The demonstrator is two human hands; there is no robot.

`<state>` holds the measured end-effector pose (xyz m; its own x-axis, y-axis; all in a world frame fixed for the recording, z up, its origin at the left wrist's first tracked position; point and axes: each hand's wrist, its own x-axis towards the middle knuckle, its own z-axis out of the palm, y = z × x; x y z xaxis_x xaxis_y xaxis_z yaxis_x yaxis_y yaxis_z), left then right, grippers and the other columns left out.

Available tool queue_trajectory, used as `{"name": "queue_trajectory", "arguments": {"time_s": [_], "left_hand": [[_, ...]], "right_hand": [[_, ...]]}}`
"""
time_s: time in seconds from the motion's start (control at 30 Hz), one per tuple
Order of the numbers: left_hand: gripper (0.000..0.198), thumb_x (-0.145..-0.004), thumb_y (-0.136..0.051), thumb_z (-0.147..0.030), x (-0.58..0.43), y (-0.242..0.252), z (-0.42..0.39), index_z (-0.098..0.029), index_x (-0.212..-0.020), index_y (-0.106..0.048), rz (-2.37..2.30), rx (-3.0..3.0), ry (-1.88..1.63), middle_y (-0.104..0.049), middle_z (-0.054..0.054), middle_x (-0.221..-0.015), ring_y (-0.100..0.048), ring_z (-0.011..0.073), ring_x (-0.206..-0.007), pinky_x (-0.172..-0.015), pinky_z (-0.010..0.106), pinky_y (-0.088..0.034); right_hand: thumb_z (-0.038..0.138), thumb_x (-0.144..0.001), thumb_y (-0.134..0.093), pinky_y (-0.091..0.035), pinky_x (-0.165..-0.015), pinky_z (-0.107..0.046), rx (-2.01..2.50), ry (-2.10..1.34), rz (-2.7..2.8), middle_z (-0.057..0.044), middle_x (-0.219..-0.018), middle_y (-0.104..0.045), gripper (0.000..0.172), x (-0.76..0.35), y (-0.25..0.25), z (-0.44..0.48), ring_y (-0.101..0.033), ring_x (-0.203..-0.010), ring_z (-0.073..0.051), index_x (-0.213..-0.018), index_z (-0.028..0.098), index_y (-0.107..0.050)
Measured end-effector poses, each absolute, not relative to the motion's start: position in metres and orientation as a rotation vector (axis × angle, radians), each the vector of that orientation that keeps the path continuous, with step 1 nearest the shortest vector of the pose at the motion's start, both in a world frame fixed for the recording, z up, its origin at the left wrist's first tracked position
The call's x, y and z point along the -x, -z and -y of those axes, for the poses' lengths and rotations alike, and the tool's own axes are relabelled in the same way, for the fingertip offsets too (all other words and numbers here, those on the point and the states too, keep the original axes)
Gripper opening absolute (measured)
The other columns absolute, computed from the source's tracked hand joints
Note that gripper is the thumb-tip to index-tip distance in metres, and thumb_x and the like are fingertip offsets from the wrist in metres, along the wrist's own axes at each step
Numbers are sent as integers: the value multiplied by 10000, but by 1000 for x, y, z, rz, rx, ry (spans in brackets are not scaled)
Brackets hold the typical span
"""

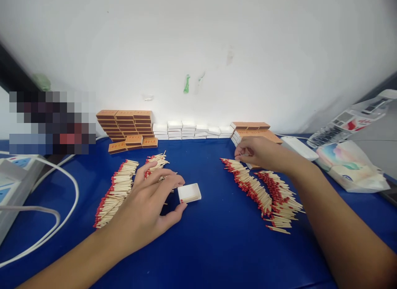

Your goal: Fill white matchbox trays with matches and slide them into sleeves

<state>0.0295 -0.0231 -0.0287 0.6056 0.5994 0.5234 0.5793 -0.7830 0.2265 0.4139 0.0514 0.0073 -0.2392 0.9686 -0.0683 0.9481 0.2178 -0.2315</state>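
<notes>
By the left hand (149, 200), a small white tray (190, 191) is held at its edge. The right hand (249, 150) is curled at the far end of the matches (250, 183); whether any is gripped, it cannot be told. Beyond the left hand, orange matchboxes (125, 124) are stacked on the worktop (217, 243).

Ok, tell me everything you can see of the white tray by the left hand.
The white tray is small, shallow and rectangular, apparently thin card. Its open side faces up; at least one match seems to lie along its near edge, red head at the left. The left hand pinches its left end between thumb and fingers. It is over the blue table; whether it touches the table is unclear.
</notes>
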Motion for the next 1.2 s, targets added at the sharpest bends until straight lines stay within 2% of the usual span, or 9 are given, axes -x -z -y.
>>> {"name": "queue_trajectory", "arguments": {"time_s": [0.13,0.27,0.47,0.87,1.2], "left_hand": [[265,-1025,-679,-244,-29,29,22,-258,-1263,-561,-1007,-2790,-914,-773,23,-1184,-705,237,-1202,-1259,517,-277],[269,-1025,-690,-259,-28,29,21,-254,-1261,-561,-1023,-2780,-894,-764,23,-1211,-705,232,-1204,-1269,517,-272],[251,-1026,-688,-258,-28,29,22,-250,-1247,-571,-1021,-2788,-895,-765,15,-1206,-709,225,-1196,-1260,502,-277],[249,-1029,-679,-267,-28,29,22,-263,-1253,-569,-1026,-2791,-867,-769,22,-1222,-709,245,-1196,-1255,540,-287],[274,-1025,-687,-264,-28,27,22,-260,-1268,-561,-1027,-2783,-850,-770,30,-1215,-715,253,-1192,-1254,552,-280]], "right_hand": [[236,-860,-653,-455,-636,-337,1961,-375,2368,-51,-863,-771,94,-408,1,-50,-672,-737,-220,-855,236,-747],[257,-868,-668,-426,-611,-338,1958,-387,2368,-46,-811,-749,66,-408,4,-51,-636,-682,-208,-818,235,-704],[364,-917,-650,-429,-615,-335,1903,-350,2300,-64,-837,-741,148,-405,4,-51,-635,-686,-208,-871,231,-697],[266,-959,-590,-434,-674,-339,1837,-235,2381,-74,-859,-744,148,-388,4,-51,-659,-770,-230,-847,223,-677],[330,-981,-547,-444,-666,-357,1742,-272,2396,-76,-863,-755,214,-393,9,-51,-640,-748,-223,-861,227,-691]]}}
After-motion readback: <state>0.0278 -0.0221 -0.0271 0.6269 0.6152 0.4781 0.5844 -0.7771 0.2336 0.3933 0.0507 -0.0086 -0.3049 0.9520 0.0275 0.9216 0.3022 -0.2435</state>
